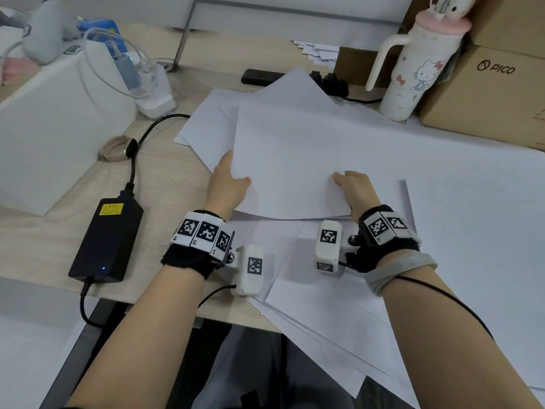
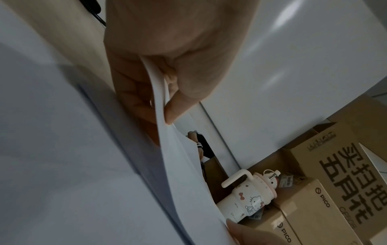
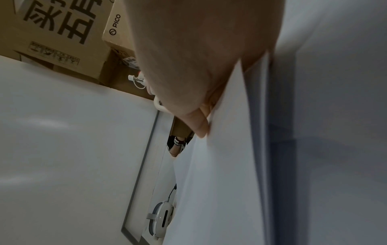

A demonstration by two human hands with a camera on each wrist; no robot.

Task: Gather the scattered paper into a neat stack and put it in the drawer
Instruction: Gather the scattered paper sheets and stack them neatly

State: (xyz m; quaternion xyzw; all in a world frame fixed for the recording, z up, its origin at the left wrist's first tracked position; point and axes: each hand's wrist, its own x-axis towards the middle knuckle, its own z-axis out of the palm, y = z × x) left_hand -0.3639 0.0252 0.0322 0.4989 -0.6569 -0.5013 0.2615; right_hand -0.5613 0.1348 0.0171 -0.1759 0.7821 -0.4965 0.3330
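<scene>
Several white paper sheets (image 1: 442, 202) lie scattered over the desk, some hanging past its front edge. Both hands hold up a thin sheaf of sheets (image 1: 289, 160) above the pile. My left hand (image 1: 228, 180) pinches its left edge, thumb on top and fingers beneath, as the left wrist view shows at the sheaf's edge (image 2: 163, 102). My right hand (image 1: 352, 184) pinches the lower right part the same way, its thumb on the paper (image 3: 226, 149). No drawer is in view.
A black power adapter (image 1: 109, 240) and cable lie left of the paper. A white box (image 1: 50, 119) stands at the left. A Hello Kitty bottle (image 1: 413, 69) and cardboard boxes (image 1: 486, 93) stand at the back right, a black power strip (image 1: 261, 76) behind the paper.
</scene>
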